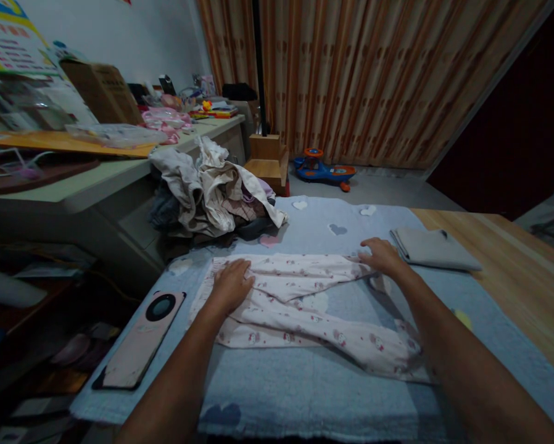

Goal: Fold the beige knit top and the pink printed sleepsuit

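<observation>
A white garment with a small pink print (300,302) lies partly folded on a light blue blanket (305,382) that covers the table. My left hand (232,285) rests flat on the garment's left end, fingers together and pressed down. My right hand (381,254) lies palm down on the garment's upper right corner, fingers stretched out. Neither hand lifts or grips anything. A folded grey cloth (432,248) sits just right of my right hand.
A heap of unfolded clothes (212,191) lies at the blanket's far left. A phone with a round camera (140,339) rests at the left edge. Bare wooden tabletop (527,271) shows on the right. A cluttered counter (96,166) stands left; a toy car (323,166) sits by the curtain.
</observation>
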`<state>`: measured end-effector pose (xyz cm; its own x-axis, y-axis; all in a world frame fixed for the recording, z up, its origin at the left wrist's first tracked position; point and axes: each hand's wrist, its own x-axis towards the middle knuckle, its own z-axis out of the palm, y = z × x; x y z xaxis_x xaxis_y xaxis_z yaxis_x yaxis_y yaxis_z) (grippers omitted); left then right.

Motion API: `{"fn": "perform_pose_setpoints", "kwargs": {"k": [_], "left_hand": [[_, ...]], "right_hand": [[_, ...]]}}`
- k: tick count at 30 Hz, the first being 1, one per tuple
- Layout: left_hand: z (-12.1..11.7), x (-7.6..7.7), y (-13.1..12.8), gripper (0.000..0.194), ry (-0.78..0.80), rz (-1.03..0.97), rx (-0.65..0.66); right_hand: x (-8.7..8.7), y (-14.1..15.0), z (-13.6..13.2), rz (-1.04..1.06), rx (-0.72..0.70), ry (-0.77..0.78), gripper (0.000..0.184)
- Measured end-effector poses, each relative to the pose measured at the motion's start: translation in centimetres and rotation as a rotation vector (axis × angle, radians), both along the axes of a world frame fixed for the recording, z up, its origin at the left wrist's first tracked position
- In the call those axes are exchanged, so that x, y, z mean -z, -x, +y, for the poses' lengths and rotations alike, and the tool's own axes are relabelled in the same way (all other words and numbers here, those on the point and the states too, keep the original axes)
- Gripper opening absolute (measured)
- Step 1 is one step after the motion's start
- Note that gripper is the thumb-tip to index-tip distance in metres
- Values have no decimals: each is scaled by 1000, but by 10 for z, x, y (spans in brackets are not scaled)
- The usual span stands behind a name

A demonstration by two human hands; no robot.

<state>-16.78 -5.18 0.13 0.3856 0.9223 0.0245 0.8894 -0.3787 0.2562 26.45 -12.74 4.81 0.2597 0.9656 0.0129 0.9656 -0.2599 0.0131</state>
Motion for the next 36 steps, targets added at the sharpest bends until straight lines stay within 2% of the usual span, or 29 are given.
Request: {"fn": "perform_pose_setpoints", "kwargs": {"k": [5, 10, 14, 16, 19, 22, 24, 27, 30, 31, 33, 36], "left_hand": [[13, -18, 17, 48, -77, 53, -134], [35, -21, 33, 49, -64, 128, -188], [53, -20, 40, 48, 4, 150, -257], [59, -20, 43, 45, 25, 124, -246], [64, -22, 51, 36, 53, 38, -205], [66, -27, 61, 30, 60, -66, -187], [67, -31, 66, 29, 38, -107, -195], [68, -34, 66, 32, -40, -151, -252], [66, -31, 60, 48, -74, -239, -306], [65, -29, 58, 54, -63, -264, -309], [62, -23, 56, 64, -25, -286, -291], [54, -13, 60, 69, 29, -261, -240]], "right_hand": [[4, 10, -5, -103, 10, 165, 33], [-12, 1, -5, -63, -5, 170, 23], [-31, -17, -2, 294, -52, 78, 26], [-38, -25, -4, 460, -53, 24, 23], [-45, -33, -7, 610, -29, -10, 18], [-50, -37, -6, 689, 20, 36, 18], [-51, -38, -1, 624, 35, 68, 19], [-47, -33, 10, 356, 69, 58, 22], [-36, -15, 17, 51, 191, -37, 35], [-31, -7, 17, -12, 194, -61, 38], [-21, 11, 17, -49, 93, -46, 42], [-9, 41, 11, 6, -69, 58, 42]]}}
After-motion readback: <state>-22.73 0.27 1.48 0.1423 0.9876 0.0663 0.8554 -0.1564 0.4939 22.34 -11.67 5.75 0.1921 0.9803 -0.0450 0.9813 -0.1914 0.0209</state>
